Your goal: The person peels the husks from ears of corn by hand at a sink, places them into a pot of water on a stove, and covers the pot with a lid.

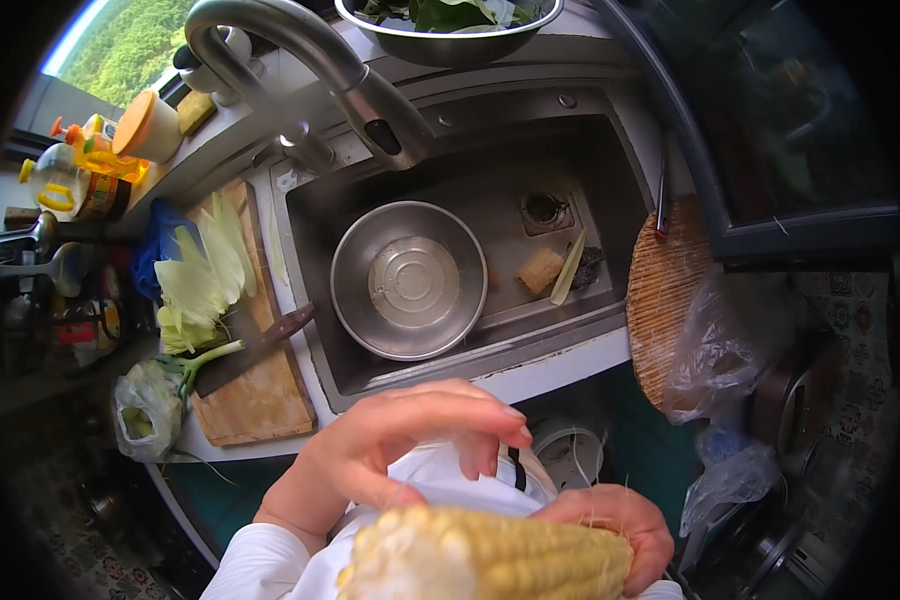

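An ear of husked corn (487, 555) is close to the camera at the bottom, its pale cut end to the left. My right hand (619, 525) grips its narrower end, where a few fine silk strands stick out. Above the cob, my left hand (397, 442) is arched with its fingers apart. Its thumb tip lies at the cob's upper edge; whether it touches cannot be told. Beyond my hands, a steel basin (412, 281) with a little clear water rests in the sink (495, 187). Part of a white bin (570, 450) shows below the counter, between my hands.
Corn husks (210, 262) and a cleaver (251, 349) lie on a wooden cutting board (259, 412) at left. The faucet (390, 124) overhangs the sink. A sponge (540, 270) and a husk strip (568, 270) sit near the drain. A woven round tray (660, 300) stands at right.
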The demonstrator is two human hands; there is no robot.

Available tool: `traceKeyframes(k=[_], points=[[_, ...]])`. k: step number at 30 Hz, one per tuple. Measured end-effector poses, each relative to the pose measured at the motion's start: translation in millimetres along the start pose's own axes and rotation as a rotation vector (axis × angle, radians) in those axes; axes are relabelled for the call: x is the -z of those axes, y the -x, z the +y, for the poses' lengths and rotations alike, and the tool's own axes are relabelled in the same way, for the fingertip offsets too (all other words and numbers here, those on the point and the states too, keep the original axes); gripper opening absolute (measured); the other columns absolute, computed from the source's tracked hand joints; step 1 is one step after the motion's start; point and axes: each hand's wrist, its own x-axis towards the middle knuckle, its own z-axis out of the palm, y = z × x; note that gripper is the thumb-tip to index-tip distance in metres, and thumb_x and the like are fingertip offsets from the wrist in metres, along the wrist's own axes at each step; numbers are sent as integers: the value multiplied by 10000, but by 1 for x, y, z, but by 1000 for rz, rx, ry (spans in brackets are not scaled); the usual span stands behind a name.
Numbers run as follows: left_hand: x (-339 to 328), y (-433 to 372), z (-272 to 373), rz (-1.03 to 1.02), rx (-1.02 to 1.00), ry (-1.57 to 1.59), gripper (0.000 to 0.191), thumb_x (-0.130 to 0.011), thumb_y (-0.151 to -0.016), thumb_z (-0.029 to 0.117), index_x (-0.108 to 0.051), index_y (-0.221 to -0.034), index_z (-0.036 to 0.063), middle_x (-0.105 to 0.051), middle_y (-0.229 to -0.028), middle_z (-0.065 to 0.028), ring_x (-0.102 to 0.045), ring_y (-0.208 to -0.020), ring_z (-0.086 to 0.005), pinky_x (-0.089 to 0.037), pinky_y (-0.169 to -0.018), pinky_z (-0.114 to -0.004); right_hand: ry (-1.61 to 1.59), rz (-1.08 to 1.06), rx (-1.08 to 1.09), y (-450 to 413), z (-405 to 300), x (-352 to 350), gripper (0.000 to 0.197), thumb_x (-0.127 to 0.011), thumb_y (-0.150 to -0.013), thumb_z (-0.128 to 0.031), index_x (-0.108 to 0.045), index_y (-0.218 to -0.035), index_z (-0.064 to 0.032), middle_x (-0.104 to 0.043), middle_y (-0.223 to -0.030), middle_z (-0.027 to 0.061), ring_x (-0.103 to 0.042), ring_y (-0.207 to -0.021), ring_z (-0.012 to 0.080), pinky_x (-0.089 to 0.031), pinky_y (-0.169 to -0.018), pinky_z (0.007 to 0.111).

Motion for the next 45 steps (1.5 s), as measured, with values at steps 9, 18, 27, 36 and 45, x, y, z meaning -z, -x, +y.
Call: traceKeyframes(k=[9,18,27,36,45], points=[[-1,8,17,391,155,107,613,-654,-771,169,-359,-1273,-21,-562,-1005,-86,-561,-811,-143,-468,-655,-252,-148,142,5,-68,-1,11,764,-603,-691,-406,-344,-1244,52,-565,-914,162,-589,-712,161,-494,-579,233],[35,5,-28,435,313,-22,428,-579,-851,270,-462,-1159,-4,-564,-917,-64,-564,-740,-101,-500,-654,-240,-238,-5,148,-95,42,76,547,-414,-863,-395,-377,-1180,49,-529,-780,244,-543,-470,219,-444,-365,258],[38,6,-33,464,276,-13,433,-620,-816,227,-475,-1118,-47,-605,-885,-120,-628,-689,-141,-540,-592,-244,-192,25,110,-96,41,77,544,-433,-853,-405,-386,-1181,27,-534,-794,228,-525,-460,212,-418,-359,253],[39,9,-33,494,272,-34,465,-644,-784,256,-483,-1088,-55,-603,-879,-118,-628,-679,-143,-539,-586,-243,-155,3,117,-99,42,73,542,-510,-825,-320,-341,-1204,29,-525,-784,157,-525,-521,172,-451,-407,241],[36,1,-45,458,286,-37,430,-609,-813,219,-475,-1112,-59,-600,-904,-117,-626,-693,-145,-538,-606,-244,-140,26,158,-90,43,82,530,-485,-845,-332,-345,-1214,22,-523,-794,164,-527,-523,175,-450,-411,245]])
